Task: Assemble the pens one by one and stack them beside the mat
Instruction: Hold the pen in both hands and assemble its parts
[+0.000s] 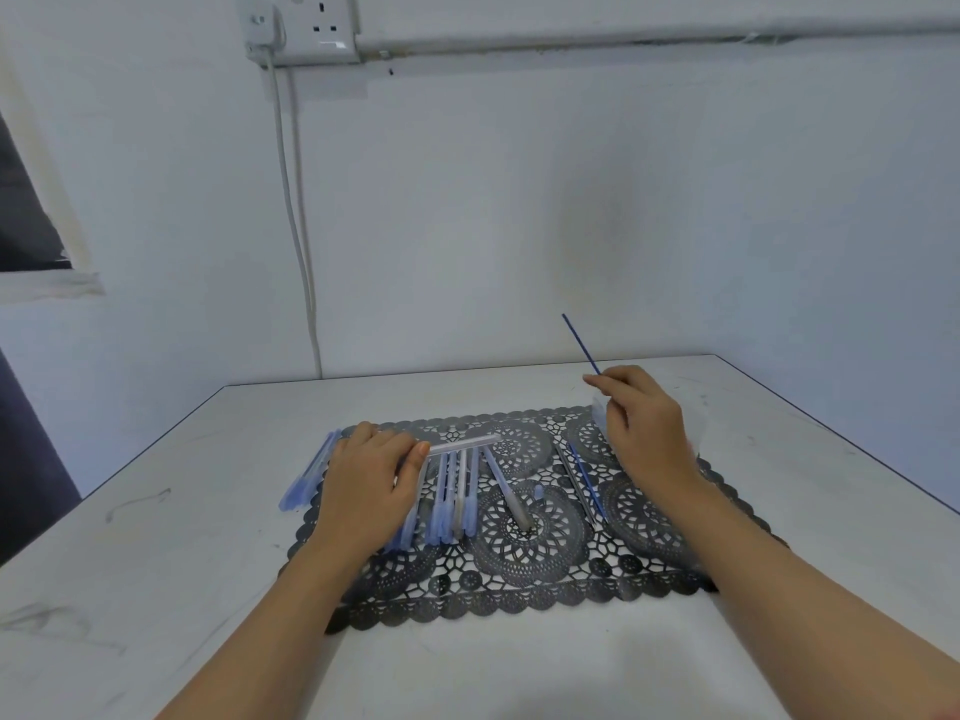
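A black lace mat (519, 543) lies on the white table. My left hand (371, 480) grips a clear pen barrel (462, 445) that points right across the mat. My right hand (641, 423) pinches a thin blue ink refill (581, 343), which sticks up and away to the left. Several blue-capped pens (452, 496) lie side by side on the mat beside my left hand. One loose pen (506, 488) and a small blue cap (538, 492) lie mid-mat. Two or three refills (584, 480) rest on the mat's right part. Assembled pens (306, 475) lie just off its left edge.
The table (156, 589) meets a white wall at the back, and its right edge runs diagonally down. A wall socket (324, 28) with a hanging cable (298, 226) is above. Something pale and clear (698, 423) shows behind my right hand.
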`<state>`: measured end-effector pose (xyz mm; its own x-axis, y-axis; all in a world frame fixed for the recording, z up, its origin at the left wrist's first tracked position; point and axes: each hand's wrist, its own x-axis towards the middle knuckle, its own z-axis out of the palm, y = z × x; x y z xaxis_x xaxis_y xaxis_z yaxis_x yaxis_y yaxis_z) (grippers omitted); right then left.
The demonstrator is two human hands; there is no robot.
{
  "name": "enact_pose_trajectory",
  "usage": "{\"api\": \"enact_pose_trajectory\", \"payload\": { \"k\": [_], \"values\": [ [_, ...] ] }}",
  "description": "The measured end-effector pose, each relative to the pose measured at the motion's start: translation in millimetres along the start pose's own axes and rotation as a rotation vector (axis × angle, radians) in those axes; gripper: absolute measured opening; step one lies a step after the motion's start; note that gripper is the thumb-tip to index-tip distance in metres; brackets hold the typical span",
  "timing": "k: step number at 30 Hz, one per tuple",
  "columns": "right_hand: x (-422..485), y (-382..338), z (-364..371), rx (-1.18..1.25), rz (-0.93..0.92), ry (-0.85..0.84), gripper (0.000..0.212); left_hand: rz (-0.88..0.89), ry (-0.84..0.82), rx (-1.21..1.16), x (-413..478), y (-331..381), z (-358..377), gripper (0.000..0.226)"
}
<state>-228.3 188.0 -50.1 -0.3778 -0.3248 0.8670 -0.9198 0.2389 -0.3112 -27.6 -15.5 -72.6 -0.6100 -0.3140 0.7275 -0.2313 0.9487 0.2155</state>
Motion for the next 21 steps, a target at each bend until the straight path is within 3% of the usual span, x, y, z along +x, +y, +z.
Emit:
{"api": "enact_pose_trajectory", "payload": {
  "k": [3, 8, 12, 21],
  "values": [
    [-2.4, -4.0, 3.9, 0.002, -0.097, -0.039, 0.039, -0.006, -0.002, 0.000, -0.3, 0.0, 0.0, 0.043],
    [-6.4, -11.2, 5.6, -0.043, -0.242, -0.065, 0.022, -0.008, -0.007, 0.003, -0.3, 0.5, 0.4, 0.045],
    [-6.6, -15.2, 8.8, -0.024, -0.290, -0.046, 0.022, -0.010, -0.009, 0.002, -0.2, 0.0, 1.4, 0.043],
    [-13.4, -28.1, 17.0, -0.106, -0.402, -0.227, 0.060, -0.015, -0.006, -0.013, 0.0, 0.5, 0.9, 0.043]
  ]
}}
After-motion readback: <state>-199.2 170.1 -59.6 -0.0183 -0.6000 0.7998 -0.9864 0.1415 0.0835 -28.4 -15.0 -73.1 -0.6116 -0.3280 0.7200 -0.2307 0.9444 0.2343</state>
